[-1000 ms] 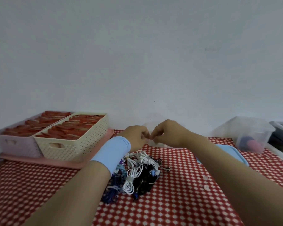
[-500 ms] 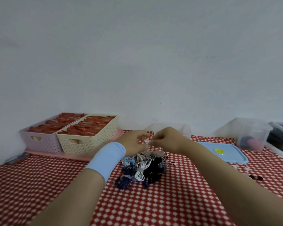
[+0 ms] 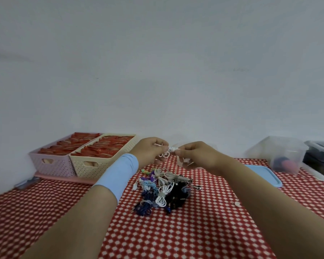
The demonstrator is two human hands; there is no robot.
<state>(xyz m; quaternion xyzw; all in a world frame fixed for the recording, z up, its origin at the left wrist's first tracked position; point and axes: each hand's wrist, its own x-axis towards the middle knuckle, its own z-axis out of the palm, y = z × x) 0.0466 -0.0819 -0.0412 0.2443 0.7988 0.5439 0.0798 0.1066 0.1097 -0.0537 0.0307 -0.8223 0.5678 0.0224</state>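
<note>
Pinching white cable with left hand and right hand, curling fingertips of both on it, holding it in air just above pile on cloth. Letting small loops dangle between hands. Judging step: probably winding loose cable into bundle. Needing next: holding tension, wrapping tail round coil, not dropping loops. Noting farther off: baskets at left, lid and clear box at right, well apart from hands.

Tablecloth: red, regular white dots. Wristband: light blue. Cord: white. Cable pile: white, navy, black, purple. Pink basket, cream basket: perforated; packets red. Lid: blue.
</note>
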